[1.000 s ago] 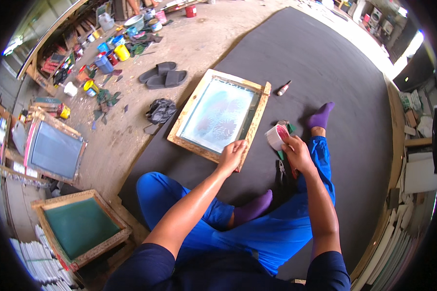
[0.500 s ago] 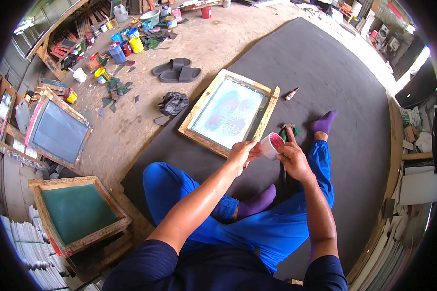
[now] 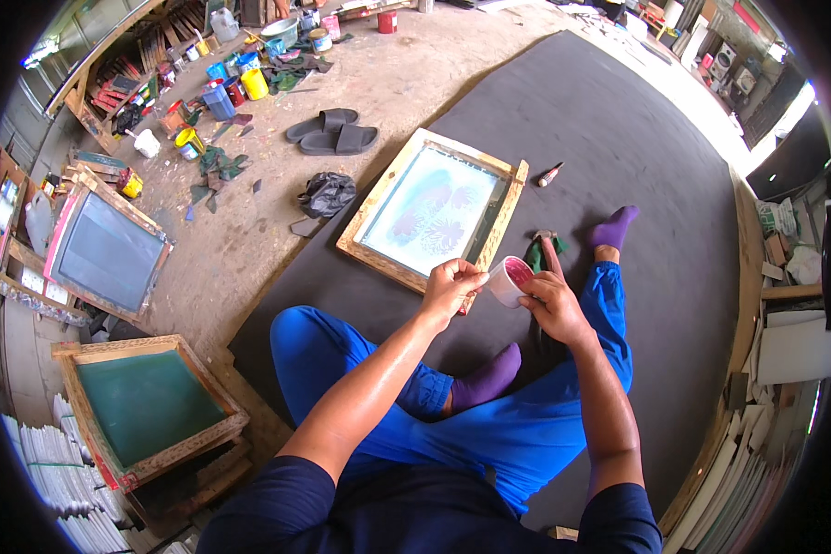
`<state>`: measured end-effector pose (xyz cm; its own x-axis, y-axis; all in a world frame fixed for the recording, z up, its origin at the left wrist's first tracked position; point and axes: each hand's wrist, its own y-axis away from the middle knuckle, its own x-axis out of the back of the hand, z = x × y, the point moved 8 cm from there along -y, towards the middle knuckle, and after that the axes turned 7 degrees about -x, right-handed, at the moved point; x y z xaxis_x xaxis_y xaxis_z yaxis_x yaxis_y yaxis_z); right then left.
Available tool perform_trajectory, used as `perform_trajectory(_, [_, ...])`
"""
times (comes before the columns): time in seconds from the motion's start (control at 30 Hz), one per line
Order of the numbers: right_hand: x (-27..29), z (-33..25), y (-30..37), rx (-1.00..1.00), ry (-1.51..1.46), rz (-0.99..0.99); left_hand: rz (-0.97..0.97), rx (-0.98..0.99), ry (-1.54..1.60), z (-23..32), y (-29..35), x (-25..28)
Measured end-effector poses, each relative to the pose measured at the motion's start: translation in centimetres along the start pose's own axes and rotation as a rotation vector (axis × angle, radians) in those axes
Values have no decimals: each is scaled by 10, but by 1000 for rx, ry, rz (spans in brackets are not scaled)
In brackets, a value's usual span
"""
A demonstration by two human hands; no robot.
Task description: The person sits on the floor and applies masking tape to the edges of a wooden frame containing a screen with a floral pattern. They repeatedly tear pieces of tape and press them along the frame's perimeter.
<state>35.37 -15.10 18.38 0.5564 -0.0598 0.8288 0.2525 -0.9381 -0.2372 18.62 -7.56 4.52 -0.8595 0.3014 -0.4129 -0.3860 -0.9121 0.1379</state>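
Observation:
My right hand (image 3: 556,307) grips a translucent plastic cup (image 3: 506,284), tilted left, with pink paint or ink inside its rim. Close to the cup's left side, my left hand (image 3: 451,290) has thumb and fingers drawn together in a pinch; what they hold, if anything, is hidden. Just beyond that hand lies a wooden-framed printing screen (image 3: 383,198) with a pale flower pattern on its mesh. The hand overlaps the screen's near right corner. A dark green cloth (image 3: 535,251) shows behind my right hand.
A small tube-like item (image 3: 550,175) lies on the dark mat (image 3: 637,185). Left of it are black slides (image 3: 340,139), a black plastic bag (image 3: 327,195) and paint pots (image 3: 254,85). More framed screens (image 3: 152,406) stand at my left, near paper stacks (image 3: 60,471).
My left hand has moved slightly left, its fingers closing into a pinch. The cup has shifted a little left and stays tilted in my right hand.

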Motion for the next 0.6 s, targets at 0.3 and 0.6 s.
perform_trajectory(0.3, [-5, 2, 3, -22, -14, -58, -141, 42, 99, -1, 2, -7])
perform_trajectory(0.6, [-22, 17, 11, -82, -131, -108, -97, 186, -119, -27, 2, 6])
